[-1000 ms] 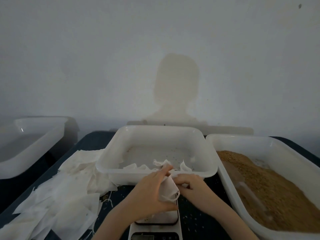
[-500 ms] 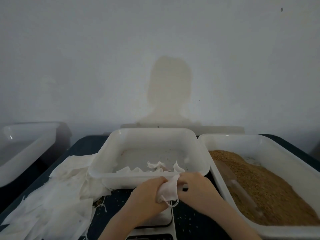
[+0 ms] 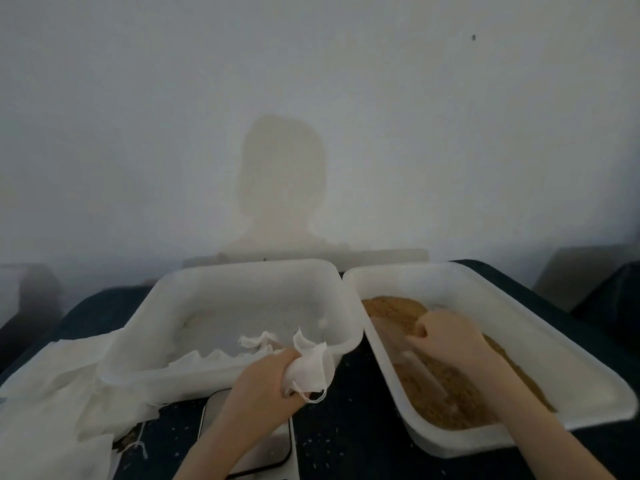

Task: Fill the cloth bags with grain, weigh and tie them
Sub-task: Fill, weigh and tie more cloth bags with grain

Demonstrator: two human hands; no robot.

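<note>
Thin white cloth bag (image 3: 308, 370), limp and light, sat bunched in left hand (image 3: 263, 386), best held at its mouth; right hand (image 3: 446, 336) curled into grain (image 3: 446, 393), contents unclear.

Two bare forearms, left hand (image 3: 258, 386) and right hand (image 3: 446, 336) without sleeves, gloves or jewellery (nothing worn, basically)

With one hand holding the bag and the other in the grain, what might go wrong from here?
1. The left hand grips the cloth bag bunched, so its mouth may not open, and grain could spill onto the scale.
2. The right hand must lift grain over the tray rim; kernels may scatter on the dark table.
</note>
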